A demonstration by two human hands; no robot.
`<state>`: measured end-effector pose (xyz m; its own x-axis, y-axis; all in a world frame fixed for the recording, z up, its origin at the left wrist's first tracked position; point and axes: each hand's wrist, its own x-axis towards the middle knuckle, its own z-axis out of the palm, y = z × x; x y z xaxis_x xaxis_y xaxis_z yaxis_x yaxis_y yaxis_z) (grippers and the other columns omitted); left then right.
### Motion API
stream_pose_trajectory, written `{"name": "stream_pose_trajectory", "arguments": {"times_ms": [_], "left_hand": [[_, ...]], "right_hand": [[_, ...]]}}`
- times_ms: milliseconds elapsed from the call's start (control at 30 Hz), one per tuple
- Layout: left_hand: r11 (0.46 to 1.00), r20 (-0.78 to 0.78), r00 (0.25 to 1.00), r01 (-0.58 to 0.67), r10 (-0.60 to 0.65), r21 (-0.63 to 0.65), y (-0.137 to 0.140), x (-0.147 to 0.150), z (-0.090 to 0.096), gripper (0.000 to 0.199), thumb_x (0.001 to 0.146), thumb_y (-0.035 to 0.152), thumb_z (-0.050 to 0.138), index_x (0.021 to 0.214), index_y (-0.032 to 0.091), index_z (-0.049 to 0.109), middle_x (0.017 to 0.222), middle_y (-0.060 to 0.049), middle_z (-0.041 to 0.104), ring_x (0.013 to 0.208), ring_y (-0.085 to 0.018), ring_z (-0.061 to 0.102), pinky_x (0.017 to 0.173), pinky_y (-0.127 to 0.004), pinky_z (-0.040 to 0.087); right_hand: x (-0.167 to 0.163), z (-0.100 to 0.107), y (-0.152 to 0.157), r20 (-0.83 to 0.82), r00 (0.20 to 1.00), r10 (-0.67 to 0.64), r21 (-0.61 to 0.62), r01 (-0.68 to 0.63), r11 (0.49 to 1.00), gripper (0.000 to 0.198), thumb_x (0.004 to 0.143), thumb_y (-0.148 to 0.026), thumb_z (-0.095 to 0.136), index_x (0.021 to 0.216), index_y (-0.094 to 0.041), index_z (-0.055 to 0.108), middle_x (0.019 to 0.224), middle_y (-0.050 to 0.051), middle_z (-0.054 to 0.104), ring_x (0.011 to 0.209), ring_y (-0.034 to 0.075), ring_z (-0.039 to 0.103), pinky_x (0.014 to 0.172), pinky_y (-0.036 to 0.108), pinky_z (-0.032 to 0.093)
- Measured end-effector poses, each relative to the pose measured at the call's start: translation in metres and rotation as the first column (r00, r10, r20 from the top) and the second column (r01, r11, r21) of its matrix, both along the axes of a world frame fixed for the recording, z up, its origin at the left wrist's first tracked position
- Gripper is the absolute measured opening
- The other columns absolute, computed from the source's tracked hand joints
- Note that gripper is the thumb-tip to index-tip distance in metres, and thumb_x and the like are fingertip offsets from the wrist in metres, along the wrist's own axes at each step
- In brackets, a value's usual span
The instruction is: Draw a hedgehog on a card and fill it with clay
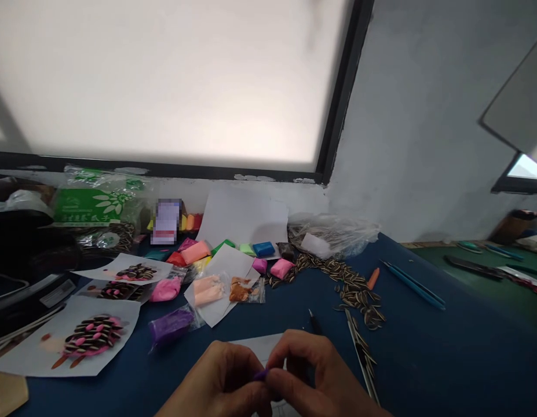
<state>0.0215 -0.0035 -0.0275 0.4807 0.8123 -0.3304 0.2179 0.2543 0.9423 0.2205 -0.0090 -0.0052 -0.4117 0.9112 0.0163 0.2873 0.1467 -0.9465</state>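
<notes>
Purple clay [260, 375], a small piece of it, is pinched between the fingers of the left hand [227, 376] and the right hand [309, 370], above the white sheet [260, 346] on the blue tabletop [424, 370]; how much is covered by the fingers cannot be told. Left of the sheet a purple packet [171, 326] is placed; right of the sheet a thin metal tool [362, 365] is bordered by striped seeds [355, 284]. The piece could be flattened or torn if squeezed too hard, or dropped onto the sheet if the pinch were loosened. Seeds could be scattered if brushed by the right sleeve or wrist.
</notes>
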Motion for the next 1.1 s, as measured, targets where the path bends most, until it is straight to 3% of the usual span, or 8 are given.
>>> {"name": "stream_pose_trajectory", "arguments": {"times_ms": [167, 300, 367, 567, 667, 800, 933, 1100], "left_hand": [[1.0, -0.03, 0.999, -0.029, 0.029, 0.01, -0.001, 0.0, -0.017, 0.012, 0.071, 0.026, 0.069, 0.079, 0.02, 0.064, 0.063, 0.006, 0.068, 0.05, -0.013, 0.058, 0.046, -0.021, 0.035], [1.0, 0.025, 1.0, -0.014, 0.014, -0.027, 0.002, 0.002, -0.01, 0.026, 0.066, 0.03, 0.075, 0.088, 0.019, 0.069, 0.063, 0.007, 0.065, 0.051, -0.013, 0.059, 0.046, -0.021, 0.035], [0.998, 0.054, 0.998, 0.019, -0.016, -0.061, 0.004, 0.004, -0.005, 0.026, 0.063, 0.034, 0.076, 0.082, 0.018, 0.071, 0.06, 0.005, 0.064, 0.052, -0.013, 0.058, 0.046, -0.02, 0.033], [0.999, -0.016, 1.0, 0.01, -0.011, -0.042, 0.0, 0.001, -0.004, 0.022, 0.077, 0.039, 0.077, 0.078, 0.019, 0.068, 0.063, 0.003, 0.07, 0.053, -0.014, 0.061, 0.045, -0.02, 0.036], [1.0, -0.082, 0.996, 0.016, -0.018, -0.024, -0.003, -0.001, -0.013, 0.018, 0.079, 0.035, 0.078, 0.08, 0.02, 0.068, 0.062, 0.004, 0.068, 0.051, -0.013, 0.059, 0.046, -0.02, 0.038], [1.0, -0.111, 0.994, 0.015, -0.015, -0.005, -0.004, -0.002, -0.016, 0.014, 0.079, 0.029, 0.077, 0.081, 0.02, 0.068, 0.064, 0.005, 0.069, 0.051, -0.013, 0.059, 0.049, -0.021, 0.04], [1.0, -0.031, 0.999, 0.024, -0.025, -0.008, -0.001, -0.001, -0.004, 0.018, 0.077, 0.028, 0.078, 0.09, 0.018, 0.071, 0.075, 0.004, 0.071, 0.055, -0.013, 0.062, 0.053, -0.021, 0.044], [0.998, -0.026, 0.999, 0.046, -0.047, -0.053, 0.002, -0.002, 0.002, 0.022, 0.082, 0.038, 0.075, 0.089, 0.017, 0.073, 0.079, 0.0, 0.077, 0.059, -0.016, 0.065, 0.054, -0.022, 0.044]], "right_hand": [[-0.002, -0.002, -0.003, 0.026, 0.999, -0.024, 0.037, 0.023, 0.999, 0.033, 0.09, -0.048, 0.064, 0.076, -0.018, 0.066, 0.071, 0.003, 0.061, 0.066, 0.017, 0.055, 0.06, 0.028, 0.04], [-0.001, -0.003, -0.003, -0.02, 0.999, -0.033, -0.033, 0.032, 0.999, 0.041, 0.091, -0.056, 0.062, 0.077, -0.018, 0.061, 0.071, 0.003, 0.059, 0.065, 0.017, 0.053, 0.059, 0.029, 0.04], [0.0, -0.002, -0.002, -0.034, 0.999, -0.031, -0.036, 0.03, 0.999, 0.041, 0.092, -0.056, 0.061, 0.075, -0.018, 0.061, 0.071, 0.003, 0.059, 0.065, 0.017, 0.053, 0.059, 0.029, 0.039], [-0.002, 0.001, -0.003, -0.047, 0.999, -0.01, 0.093, 0.015, 0.996, 0.019, 0.083, -0.035, 0.072, 0.094, -0.021, 0.076, 0.086, 0.004, 0.067, 0.075, 0.019, 0.061, 0.069, 0.031, 0.043], [-0.003, -0.002, -0.004, -0.07, 0.997, 0.016, 0.097, -0.009, 0.995, 0.009, 0.082, -0.029, 0.072, 0.08, -0.021, 0.074, 0.081, 0.004, 0.068, 0.078, 0.02, 0.064, 0.074, 0.032, 0.045], [-0.003, -0.003, -0.004, 0.014, 1.0, -0.026, 0.117, 0.024, 0.993, 0.017, 0.087, -0.031, 0.067, 0.075, -0.019, 0.069, 0.075, 0.003, 0.065, 0.072, 0.018, 0.06, 0.067, 0.03, 0.043], [-0.002, 0.002, -0.004, -0.009, 0.999, -0.036, 0.085, 0.036, 0.996, 0.022, 0.091, -0.035, 0.063, 0.077, -0.019, 0.064, 0.074, 0.001, 0.059, 0.069, 0.017, 0.055, 0.065, 0.029, 0.043], [-0.001, 0.002, -0.003, -0.055, 0.998, -0.015, 0.033, 0.017, 0.999, 0.023, 0.091, -0.038, 0.064, 0.095, -0.016, 0.069, 0.075, 0.002, 0.061, 0.073, 0.019, 0.058, 0.069, 0.03, 0.045]]}}
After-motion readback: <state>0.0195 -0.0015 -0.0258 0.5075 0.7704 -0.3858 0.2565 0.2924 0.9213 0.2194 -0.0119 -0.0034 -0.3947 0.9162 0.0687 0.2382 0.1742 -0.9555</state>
